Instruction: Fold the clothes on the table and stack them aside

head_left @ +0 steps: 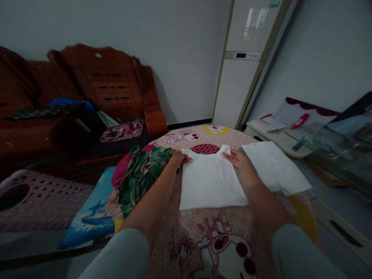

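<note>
A white garment (212, 180) with a scooped neckline lies flat on the round table's patterned cloth (162, 248). My left hand (178, 158) pinches its upper left corner, and my right hand (236, 158) grips the upper right corner by the shoulder strap. To the right of it rests a stack of white cloth (274, 166). Green patterned clothing (142, 174) is heaped at the left, close to my left forearm, with a crimson piece (120, 170) beside it.
A pink woven basket (49, 197) and a blue printed package (93, 213) are left of the table. Behind stands a carved wooden bench (107, 83) with clothes on it. A white cabinet with papers (270, 122) and a glass surface (343, 143) are at the right.
</note>
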### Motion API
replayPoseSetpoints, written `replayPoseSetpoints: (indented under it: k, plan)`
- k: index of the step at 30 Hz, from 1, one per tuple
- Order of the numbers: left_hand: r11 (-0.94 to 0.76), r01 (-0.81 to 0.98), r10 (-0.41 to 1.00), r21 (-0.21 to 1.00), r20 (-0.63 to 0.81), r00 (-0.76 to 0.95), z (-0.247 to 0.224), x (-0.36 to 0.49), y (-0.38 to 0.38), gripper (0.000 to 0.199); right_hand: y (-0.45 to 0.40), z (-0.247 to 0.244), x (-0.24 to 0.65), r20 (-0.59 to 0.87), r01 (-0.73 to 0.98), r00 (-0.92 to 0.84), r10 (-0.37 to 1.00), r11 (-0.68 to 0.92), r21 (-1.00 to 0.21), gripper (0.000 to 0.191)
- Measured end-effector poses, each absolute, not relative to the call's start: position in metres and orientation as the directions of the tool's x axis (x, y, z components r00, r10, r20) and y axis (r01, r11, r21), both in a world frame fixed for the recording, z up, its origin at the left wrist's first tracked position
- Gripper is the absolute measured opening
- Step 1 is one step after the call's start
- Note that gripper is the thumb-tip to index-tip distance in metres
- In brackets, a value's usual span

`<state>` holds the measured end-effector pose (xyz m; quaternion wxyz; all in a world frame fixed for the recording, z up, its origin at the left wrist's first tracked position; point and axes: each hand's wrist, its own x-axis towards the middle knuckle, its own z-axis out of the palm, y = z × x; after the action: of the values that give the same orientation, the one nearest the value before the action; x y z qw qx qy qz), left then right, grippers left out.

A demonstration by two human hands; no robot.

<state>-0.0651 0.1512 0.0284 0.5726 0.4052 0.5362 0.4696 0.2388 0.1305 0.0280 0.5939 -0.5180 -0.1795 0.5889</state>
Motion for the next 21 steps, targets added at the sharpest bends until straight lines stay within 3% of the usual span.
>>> replayPoseSetpoints:
  k: [3, 7, 11, 15, 21]
  plan:
    - [0.256, -0.133, 0.966, 0.958, -0.259, -0.004, 0.037, -0.067, 0.137, 0.016, 0.119, 0.036, 0.242, -0.336, -0.565, 0.178, 0.925, -0.184, -0.804, 0.011]
    - [0.151, -0.255, 0.989, 0.955, -0.149, 0.027, 0.051, -0.072, 0.112, 0.018, 0.088, 0.053, 0.244, -0.229, -0.611, 0.132, 0.965, -0.103, -0.785, 0.006]
    - [0.051, -0.291, 0.998, 0.955, -0.036, 0.055, 0.062, -0.081, 0.079, 0.027, 0.046, 0.067, 0.242, -0.166, -0.606, 0.197, 0.966, -0.013, -0.795, 0.004]
    - [-0.013, -0.256, 0.995, 0.966, 0.037, 0.092, 0.055, -0.091, 0.034, 0.032, 0.001, 0.057, 0.24, -0.097, -0.553, 0.259, 0.961, 0.065, -0.831, 0.008]
    - [0.021, -0.13, 0.988, 0.991, -0.001, 0.154, 0.021, -0.095, -0.012, 0.016, -0.041, 0.016, 0.227, -0.106, -0.329, 0.407, 0.907, 0.038, -0.943, 0.027]
